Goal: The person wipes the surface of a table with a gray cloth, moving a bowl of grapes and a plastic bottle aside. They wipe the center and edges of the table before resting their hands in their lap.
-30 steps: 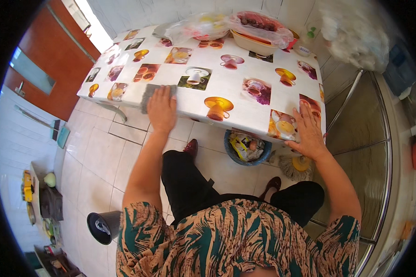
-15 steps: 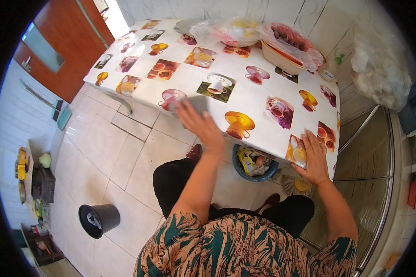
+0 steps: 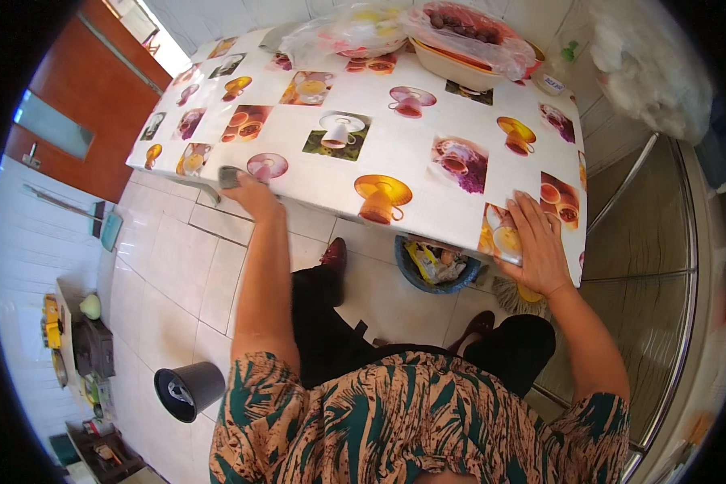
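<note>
Where the grey cloth [image 3: 228,175] lies: on the bench [image 3: 411,148]'s near edge, left of middle.
Left grip [image 3: 254,198]: on the cloth; how far closed, cannot tell.
Right grip [image 3: 538,246]: spread flat near the front right corner, holding nothing.
Cloth handling: even, light pressure probably works best.
Count: cloth 1, bench 1, bins 2 (black bin [image 3: 206,383], blue bin [image 3: 436,286]).

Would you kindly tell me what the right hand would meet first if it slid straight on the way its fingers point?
Sliding over the tablecloth, the right hand would probably meet the cream basin first, though the fisheye bend leaves the exact line uncertain.
</note>
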